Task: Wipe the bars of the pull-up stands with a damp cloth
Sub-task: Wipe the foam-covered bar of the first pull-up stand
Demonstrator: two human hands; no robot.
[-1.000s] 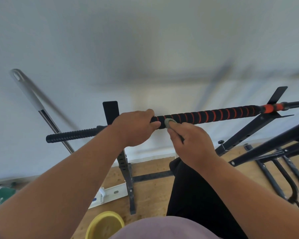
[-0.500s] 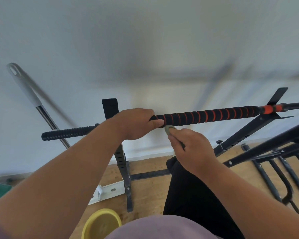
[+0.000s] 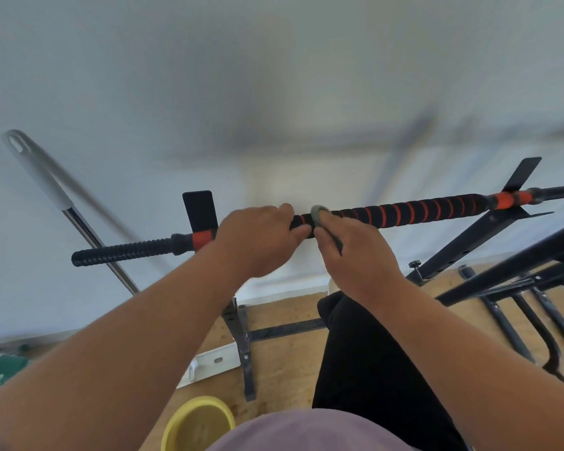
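The pull-up bar (image 3: 414, 211) runs across the view, wrapped in black foam with orange spiral stripes. My left hand (image 3: 258, 242) grips the bar near its left upright (image 3: 199, 209). Right beside it, my right hand (image 3: 355, 255) pinches a small grey cloth (image 3: 318, 214) and presses it against the top of the bar. Most of the cloth is hidden in my fingers. A ribbed black grip (image 3: 124, 250) forms the bar's left end.
A mop handle (image 3: 62, 203) leans against the white wall at left. A yellow bowl (image 3: 197, 424) sits on the wooden floor below. More black stand frames (image 3: 515, 281) lie at right. My black-trousered leg (image 3: 372, 359) is under the bar.
My right hand dropped below the bar with the cloth, then rose back onto its top. The view shifted, exposing the orange collar left of my left hand, which kept its grip.
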